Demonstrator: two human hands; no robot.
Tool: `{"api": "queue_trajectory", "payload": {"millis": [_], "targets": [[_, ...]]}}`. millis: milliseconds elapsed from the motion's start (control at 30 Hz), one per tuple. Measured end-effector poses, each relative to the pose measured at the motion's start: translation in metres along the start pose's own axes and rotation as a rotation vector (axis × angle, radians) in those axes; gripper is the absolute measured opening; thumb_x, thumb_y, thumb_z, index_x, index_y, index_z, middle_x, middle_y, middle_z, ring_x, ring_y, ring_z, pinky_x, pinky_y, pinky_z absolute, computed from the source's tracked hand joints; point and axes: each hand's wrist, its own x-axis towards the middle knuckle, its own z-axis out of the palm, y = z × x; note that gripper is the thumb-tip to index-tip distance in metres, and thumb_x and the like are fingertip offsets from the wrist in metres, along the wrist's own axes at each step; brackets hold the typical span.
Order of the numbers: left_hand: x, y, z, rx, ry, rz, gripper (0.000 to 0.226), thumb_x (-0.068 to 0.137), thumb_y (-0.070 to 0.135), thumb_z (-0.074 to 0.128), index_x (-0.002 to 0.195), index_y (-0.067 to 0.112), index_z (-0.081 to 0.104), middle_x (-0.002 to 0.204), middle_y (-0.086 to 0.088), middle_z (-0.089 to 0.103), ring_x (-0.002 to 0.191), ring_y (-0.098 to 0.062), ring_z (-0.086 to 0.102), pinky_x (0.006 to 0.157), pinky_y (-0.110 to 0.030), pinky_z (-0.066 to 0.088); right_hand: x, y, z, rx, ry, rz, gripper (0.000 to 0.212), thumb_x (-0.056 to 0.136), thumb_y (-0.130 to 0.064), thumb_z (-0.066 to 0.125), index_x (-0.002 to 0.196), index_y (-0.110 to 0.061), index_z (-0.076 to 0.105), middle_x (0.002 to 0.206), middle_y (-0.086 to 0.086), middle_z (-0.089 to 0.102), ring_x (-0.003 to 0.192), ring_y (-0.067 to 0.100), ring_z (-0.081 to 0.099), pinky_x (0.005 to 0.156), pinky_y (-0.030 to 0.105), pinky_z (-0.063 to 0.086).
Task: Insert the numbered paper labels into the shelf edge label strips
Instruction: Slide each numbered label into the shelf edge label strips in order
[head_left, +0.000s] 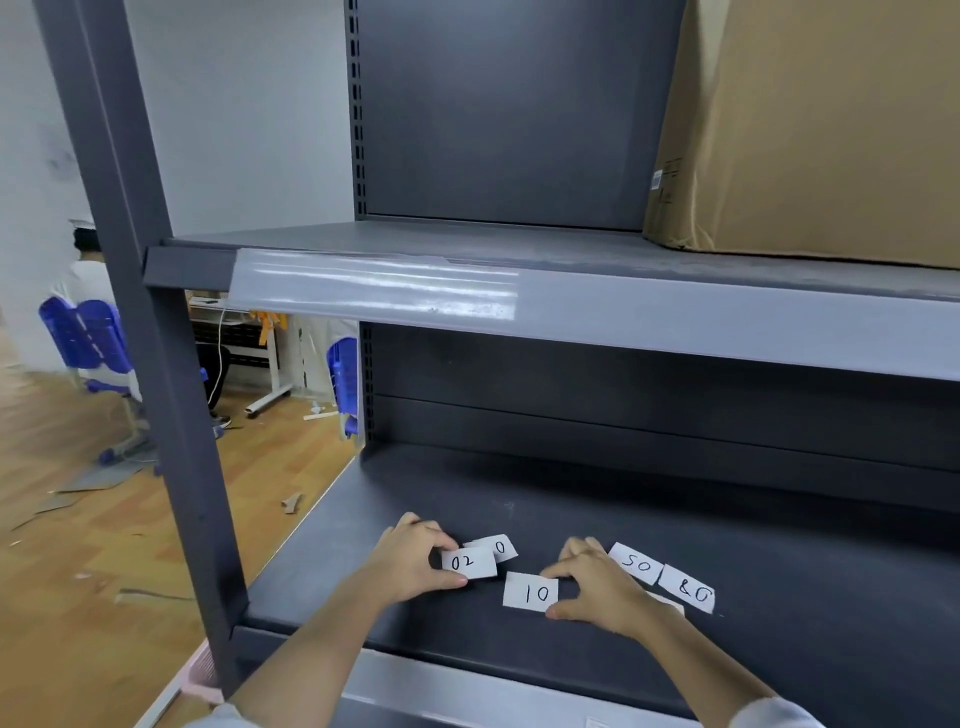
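Note:
Several white paper labels with handwritten numbers lie on the dark lower shelf (727, 551). My left hand (410, 558) pinches the label reading 02 (469, 563) between thumb and fingers; another label showing a 0 (497, 546) sits partly beneath it. My right hand (597, 587) grips the right edge of the label reading 10 (531, 591). Labels marked 50 (637, 563) and 80 (689, 593) lie just right of that hand. The clear label strip (374, 288) runs along the front edge of the upper shelf, with nothing inside it. A second strip (467, 691) edges the lower shelf.
A large cardboard box (810, 130) stands on the upper shelf at the right. The grey upright post (156, 332) rises at the left. Beyond it are a wooden floor with scraps, blue chairs (85, 332) and a seated person (88, 270).

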Motion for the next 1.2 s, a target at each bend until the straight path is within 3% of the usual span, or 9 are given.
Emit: {"api": "queue_trajectory", "payload": {"millis": [100,300,467,600,733,867,967,1067,1200], "targets": [[0.001,0.002,-0.002,0.016,0.004,0.028,0.044,0.077,0.046,0.064,0.116,0.027,0.059,0.091,0.018,0.047,0.095,-0.007,0.029,0.084,-0.023,0.031,-0.006,0.001,-0.006,-0.007,0.019,0.031,0.049,0.077,-0.035,0.067,0.123,-0.024,0.056,0.100,-0.011,0.042,0.102,0.010,0.035,0.095,0.026,0.036],[0.008,0.006,-0.010,0.045,-0.029,0.109,0.046,0.076,0.049,0.062,0.118,0.030,0.057,0.076,0.030,0.033,0.096,-0.006,0.027,0.079,-0.024,0.025,-0.022,0.006,-0.018,-0.053,0.040,0.108,0.039,0.078,-0.035,0.065,0.116,-0.029,0.060,0.094,-0.013,0.041,0.100,0.011,0.032,0.091,0.024,0.029],[-0.013,0.029,-0.014,0.060,0.000,0.154,0.045,0.079,0.047,0.060,0.121,0.029,0.055,0.078,0.031,0.032,0.096,-0.007,0.029,0.080,-0.024,0.025,-0.063,-0.007,-0.035,-0.048,0.024,0.170,0.006,0.079,-0.032,0.063,0.081,-0.037,0.062,0.095,-0.006,0.041,0.102,0.015,0.033,0.092,0.030,0.035],[-0.045,0.049,-0.023,0.072,0.028,0.147,0.044,0.082,0.046,0.058,0.121,0.026,0.055,0.087,0.025,0.038,0.098,-0.008,0.029,0.080,-0.025,0.025,-0.102,-0.018,-0.047,-0.046,0.059,0.165,0.038,0.080,-0.027,0.060,0.052,-0.030,0.034,0.077,-0.019,0.031,0.094,0.017,0.030,0.085,0.031,0.036],[-0.098,0.080,-0.025,0.112,0.021,0.121,0.039,0.080,0.046,0.059,0.115,0.028,0.058,0.107,0.015,0.050,0.099,-0.011,0.033,0.079,-0.025,0.028,-0.165,-0.031,-0.057,-0.074,0.071,0.142,0.040,0.081,-0.028,0.061,0.055,-0.038,0.033,0.075,-0.019,0.027,0.093,0.015,0.028,0.086,0.027,0.033],[-0.158,0.126,-0.031,0.145,0.034,0.159,0.037,0.082,0.041,0.058,0.111,0.018,0.061,0.113,0.005,0.059,0.105,-0.015,0.035,0.089,-0.029,0.034,-0.232,-0.049,-0.064,-0.107,0.092,0.130,0.007,0.084,-0.029,0.059,0.080,-0.034,0.057,0.083,-0.009,0.034,0.095,0.016,0.027,0.090,0.031,0.034],[-0.199,0.157,-0.055,0.171,0.057,0.190,0.034,0.084,0.041,0.057,0.111,0.021,0.060,0.109,0.006,0.055,0.110,-0.018,0.035,0.091,-0.032,0.032,-0.273,-0.064,-0.073,-0.112,0.128,0.133,0.008,0.084,-0.029,0.058,0.091,-0.027,0.061,0.083,-0.013,0.033,0.101,0.018,0.029,0.094,0.032,0.034],[-0.225,0.179,-0.092,0.192,0.127,0.225,0.034,0.083,0.042,0.058,0.110,0.022,0.061,0.107,0.004,0.058,0.108,-0.020,0.038,0.089,-0.035,0.034,-0.302,-0.081,-0.102,-0.162,0.176,0.149,0.033,0.085,-0.029,0.058,0.114,-0.013,0.058,0.098,0.001,0.038,0.099,0.016,0.029,0.088,0.031,0.035],[-0.234,0.199,-0.161,0.161,0.269,0.260,0.034,0.081,0.040,0.062,0.109,0.020,0.063,0.108,-0.001,0.060,0.109,-0.023,0.040,0.093,-0.041,0.037,-0.323,-0.106,-0.159,-0.126,0.336,0.135,0.026,0.084,-0.027,0.060,0.103,-0.010,0.063,0.107,0.010,0.052,0.102,0.021,0.036,0.092,0.039,0.040]]}}
